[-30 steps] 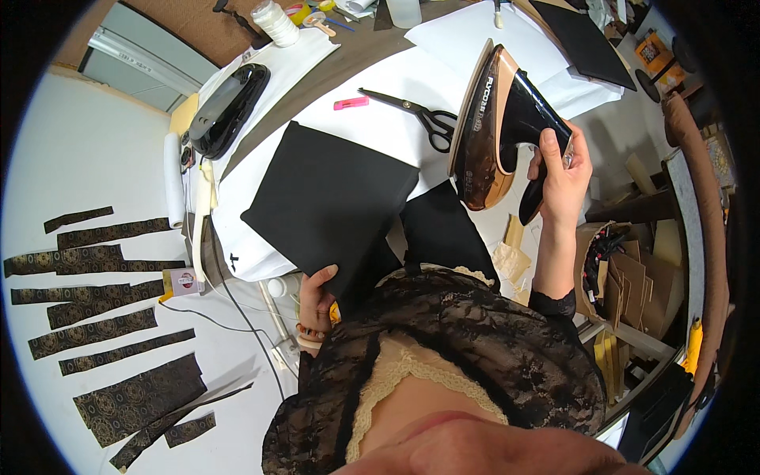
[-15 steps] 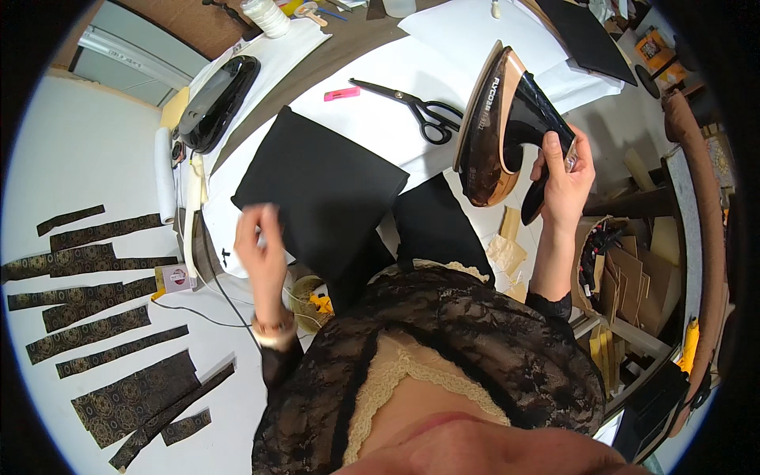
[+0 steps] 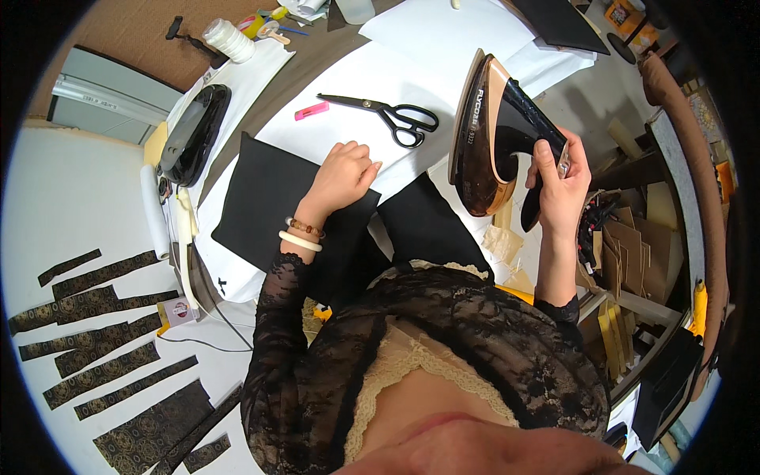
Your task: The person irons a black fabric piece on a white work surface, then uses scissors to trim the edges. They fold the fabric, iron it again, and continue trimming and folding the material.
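Right hand grips the black handle of the bronze-and-black iron, fingers wrapped fully round it. The iron is tilted with its soleplate facing 9 o'clock and its nose toward 12 o'clock; whether its heel touches the cloth cannot be told. Left hand rests on the upper right corner of the black fabric sheet, fingers curled narrow and pressing down on the cloth, holding nothing.

Edges: the black fabric sheet lies skewed on the white pressing cloth, its far edge running from 10 toward 2 o'clock. A second black piece lies just beside it at 3 o'clock, between the two forearms. Black-handled scissors lie at 1 o'clock from the left hand, near but apart, blades pointing toward 9 o'clock. A pink marker lies at 11 o'clock from that hand. Bare cloth lies between scissors and iron, and beyond the scissors toward 12 o'clock.

Surface and room: a glossy black oval case sits at 9 o'clock from the sheet, on the cloth's left margin. Dark patterned fabric strips lie in rows on the white surface at 8 o'clock, well apart. Cardboard pieces and shelving crowd the right side at 3 to 4 o'clock, close under the right forearm.
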Motion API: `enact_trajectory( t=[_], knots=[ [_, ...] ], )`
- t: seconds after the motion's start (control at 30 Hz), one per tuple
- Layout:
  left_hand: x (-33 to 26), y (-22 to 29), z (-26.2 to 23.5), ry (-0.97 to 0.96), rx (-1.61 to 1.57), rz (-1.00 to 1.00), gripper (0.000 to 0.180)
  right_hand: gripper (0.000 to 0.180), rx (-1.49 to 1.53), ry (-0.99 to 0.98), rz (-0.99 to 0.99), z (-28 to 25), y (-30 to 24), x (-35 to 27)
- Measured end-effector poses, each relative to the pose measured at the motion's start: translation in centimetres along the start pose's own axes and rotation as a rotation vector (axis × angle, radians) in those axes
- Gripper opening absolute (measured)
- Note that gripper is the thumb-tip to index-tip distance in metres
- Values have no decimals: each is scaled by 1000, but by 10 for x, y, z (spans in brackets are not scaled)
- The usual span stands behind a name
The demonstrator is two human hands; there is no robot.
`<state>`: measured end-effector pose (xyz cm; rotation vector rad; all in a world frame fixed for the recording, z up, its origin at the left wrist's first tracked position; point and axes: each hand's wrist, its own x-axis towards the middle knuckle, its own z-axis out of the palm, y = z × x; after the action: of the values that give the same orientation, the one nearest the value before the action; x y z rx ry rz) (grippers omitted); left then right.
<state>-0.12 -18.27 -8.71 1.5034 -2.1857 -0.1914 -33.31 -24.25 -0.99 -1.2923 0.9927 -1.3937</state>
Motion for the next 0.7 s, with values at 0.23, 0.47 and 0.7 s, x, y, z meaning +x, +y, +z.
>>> enact_trajectory(
  t=[0.23, 0.47, 0.7],
  knots=[
    [-11, -2, -14, -80, 175, -175, 44, 33, -5, -34, 19, 10, 4, 3],
    [-18, 4, -98, 102, 137, -345, 60, 33, -1, -92, 36, 22, -2, 3],
    [-56, -4, -266, 684, -131, -137, 60, 37, 137, -199, 48, 36, -9, 1]
  ],
)
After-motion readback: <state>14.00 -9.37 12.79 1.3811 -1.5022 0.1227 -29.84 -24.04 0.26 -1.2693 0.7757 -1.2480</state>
